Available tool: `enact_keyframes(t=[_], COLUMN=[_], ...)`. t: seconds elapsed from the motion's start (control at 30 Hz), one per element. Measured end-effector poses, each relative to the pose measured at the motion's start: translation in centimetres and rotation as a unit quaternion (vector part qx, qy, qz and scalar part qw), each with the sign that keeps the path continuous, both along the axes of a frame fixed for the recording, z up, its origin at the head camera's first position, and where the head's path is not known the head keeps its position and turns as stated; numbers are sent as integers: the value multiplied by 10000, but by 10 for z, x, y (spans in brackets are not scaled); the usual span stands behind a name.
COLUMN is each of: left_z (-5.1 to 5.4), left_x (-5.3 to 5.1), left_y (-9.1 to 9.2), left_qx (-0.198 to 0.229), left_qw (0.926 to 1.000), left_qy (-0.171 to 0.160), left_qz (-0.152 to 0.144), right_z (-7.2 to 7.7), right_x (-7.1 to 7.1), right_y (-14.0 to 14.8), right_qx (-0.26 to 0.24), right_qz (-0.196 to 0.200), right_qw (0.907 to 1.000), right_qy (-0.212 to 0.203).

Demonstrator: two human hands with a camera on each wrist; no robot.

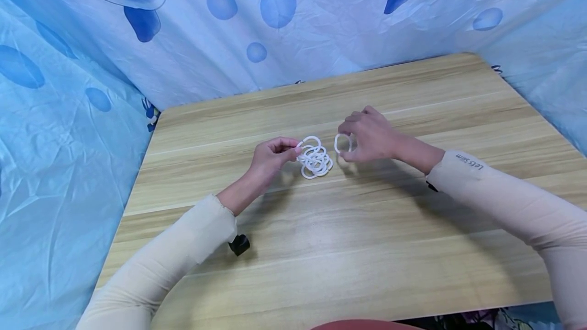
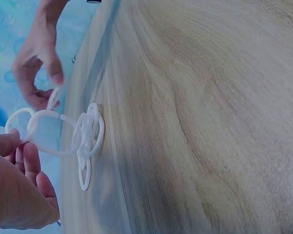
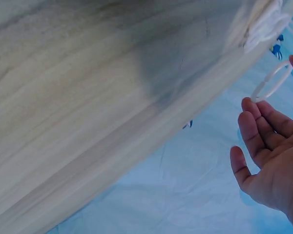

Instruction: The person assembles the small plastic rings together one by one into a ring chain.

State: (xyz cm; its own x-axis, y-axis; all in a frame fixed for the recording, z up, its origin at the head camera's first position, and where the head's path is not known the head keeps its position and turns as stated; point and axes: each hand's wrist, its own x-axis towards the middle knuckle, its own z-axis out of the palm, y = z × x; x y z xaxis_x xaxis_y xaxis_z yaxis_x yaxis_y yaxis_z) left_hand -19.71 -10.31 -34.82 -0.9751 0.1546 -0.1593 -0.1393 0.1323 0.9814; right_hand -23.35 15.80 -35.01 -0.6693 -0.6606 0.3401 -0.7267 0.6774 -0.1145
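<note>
My left hand (image 1: 269, 161) pinches a white C-shaped plastic shower curtain ring between thumb and fingers, at the left side of a bunch of similar rings (image 1: 316, 163). In the left wrist view, rings at this hand loop through one another, and one open ring (image 2: 53, 152) reaches down to the bunch on the wood. To the right, my right hand (image 1: 372, 137) holds a single ring (image 1: 336, 144) between thumb and fingertips, apart from the bunch. A gap shows in that ring (image 3: 255, 94) in the right wrist view. How the bunched rings are linked is hard to make out.
The rings lie around the middle of a light wooden table (image 1: 321, 248). Blue curtains with whale and bubble prints (image 1: 183, 60) hang behind it and at both sides. A black wrist device (image 1: 239, 244) sits under the left sleeve.
</note>
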Motion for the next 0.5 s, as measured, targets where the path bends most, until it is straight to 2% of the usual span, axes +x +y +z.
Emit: enact_keyframes(t=[0.1, 0.23, 0.5], left_z=[0, -1, -1], left_x=[0, 0, 0], left_y=[1, 1, 3], left_qx=[-12, -37, 37], left_qw=[10000, 10000, 9999], left_qy=[-17, 24, 124], left_qz=[-5, -26, -59], right_z=[3, 7, 17], right_x=[-3, -5, -8], right_y=[1, -1, -15], right_qx=[-278, -676, -1381], right_qz=[-43, 43, 332], right_qw=[9996, 9974, 9881], right_qy=[13, 231, 597])
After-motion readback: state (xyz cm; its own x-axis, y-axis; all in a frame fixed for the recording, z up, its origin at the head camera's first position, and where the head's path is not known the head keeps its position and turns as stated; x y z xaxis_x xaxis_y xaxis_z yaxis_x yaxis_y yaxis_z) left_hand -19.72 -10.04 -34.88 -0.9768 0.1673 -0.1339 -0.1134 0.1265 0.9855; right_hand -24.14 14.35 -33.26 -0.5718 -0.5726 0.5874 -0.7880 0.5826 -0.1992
